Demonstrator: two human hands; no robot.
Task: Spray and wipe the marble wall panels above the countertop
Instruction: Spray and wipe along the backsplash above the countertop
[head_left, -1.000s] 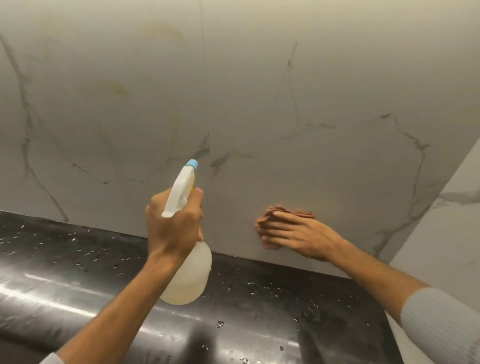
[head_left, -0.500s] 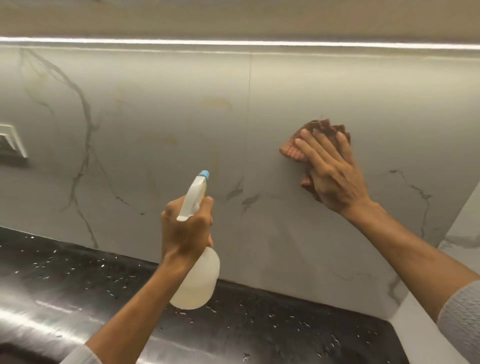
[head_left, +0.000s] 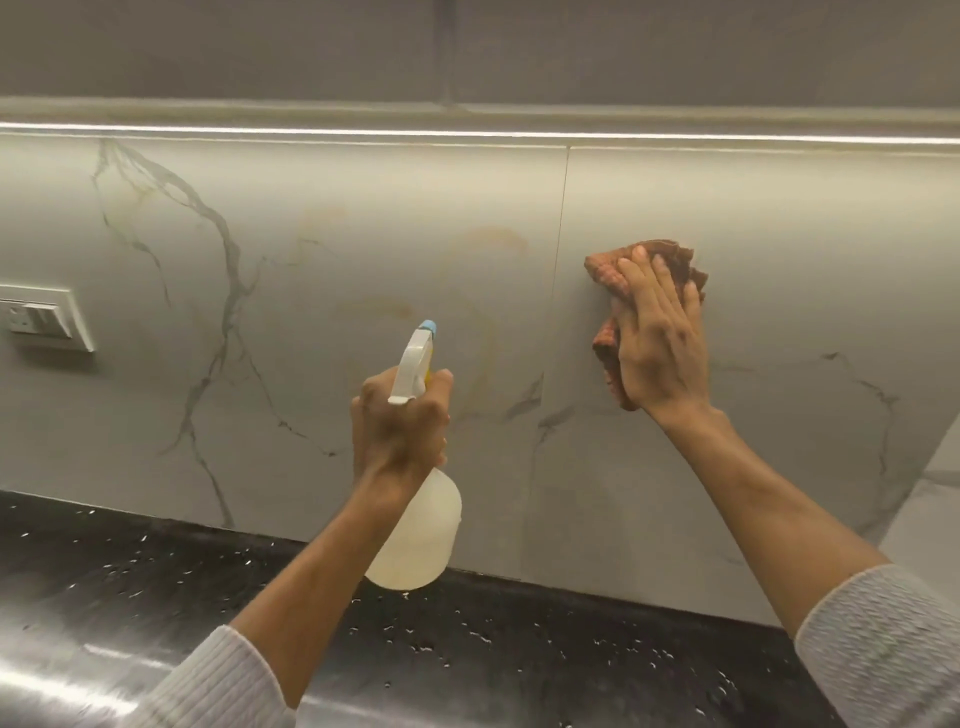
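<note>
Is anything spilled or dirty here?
Yes. Droplets are scattered across the black countertop, and faint yellowish rings, maybe stains, mark the marble wall panel above the spray bottle. Nothing looks broken.

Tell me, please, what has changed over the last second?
The right hand slid the brown cloth up the marble wall panel, from just above the black countertop to its upper half, fingers now pointing up. The left hand still grips the spray bottle aimed at the wall; nothing was let go.
</note>
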